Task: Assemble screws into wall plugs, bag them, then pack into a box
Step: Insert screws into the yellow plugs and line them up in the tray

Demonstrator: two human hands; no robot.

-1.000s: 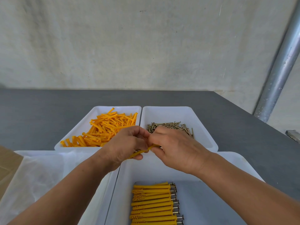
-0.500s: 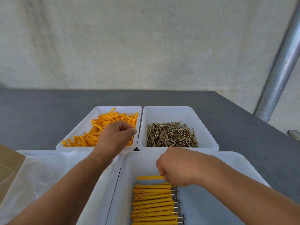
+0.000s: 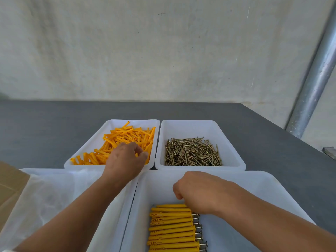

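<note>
My left hand (image 3: 125, 160) reaches into the far left white tray (image 3: 132, 121) of loose orange wall plugs (image 3: 127, 135). Its fingers curl down among the plugs and hide their own tips. My right hand (image 3: 198, 191) is inside the near white tray (image 3: 254, 188), fingers curled over the right end of the top assembled plug (image 3: 171, 206). That plug lies at the far end of a neat row of assembled plugs (image 3: 171, 228), screw heads pointing right. The far right tray (image 3: 189, 121) holds a heap of brass screws (image 3: 190, 151).
A white tray with clear plastic bags (image 3: 45, 197) sits at the near left, and a cardboard box flap (image 3: 9, 182) lies beside it. The dark grey table (image 3: 54, 124) ends at the right, where a metal pole (image 3: 316, 73) rises. A pale wall stands behind.
Both hands were joined on one plug above the trays. They parted: my right hand lowered the plug onto the row, and my left hand moved into the loose plugs.
</note>
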